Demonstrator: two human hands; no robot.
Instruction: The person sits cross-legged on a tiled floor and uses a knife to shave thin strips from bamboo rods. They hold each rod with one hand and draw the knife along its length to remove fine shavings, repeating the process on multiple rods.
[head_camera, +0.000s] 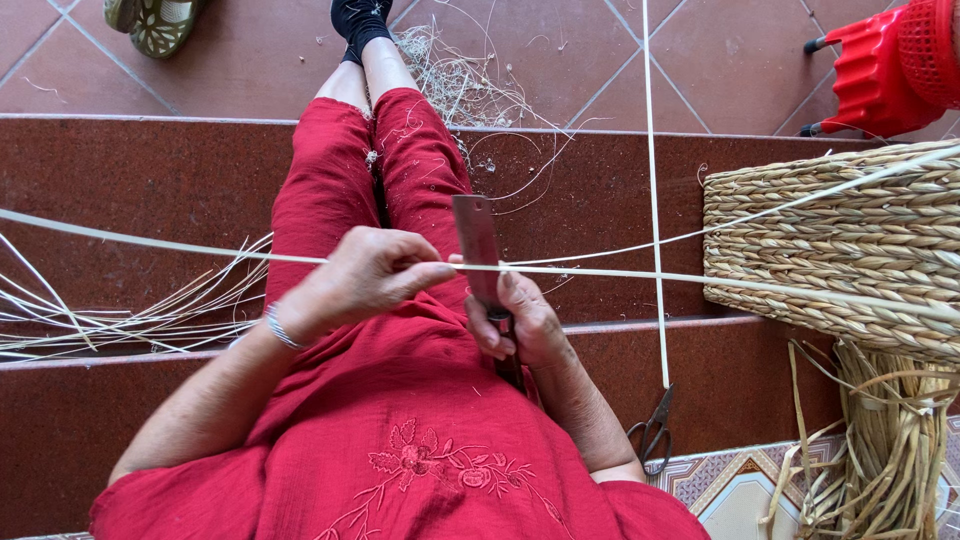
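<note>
Over lap | two hands: left hand (365, 275) pinching one strip (700, 278); right hand (520, 320) gripping one knife (477, 245)

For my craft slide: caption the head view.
Left hand pinches a pale strip against a knife held by the right hand.

The person wears a loose red top with flower embroidery (430, 462) at the chest, matching red trousers (360, 170), a silver bracelet (280, 327) above the embroidery, and a black sock (360, 20).
</note>
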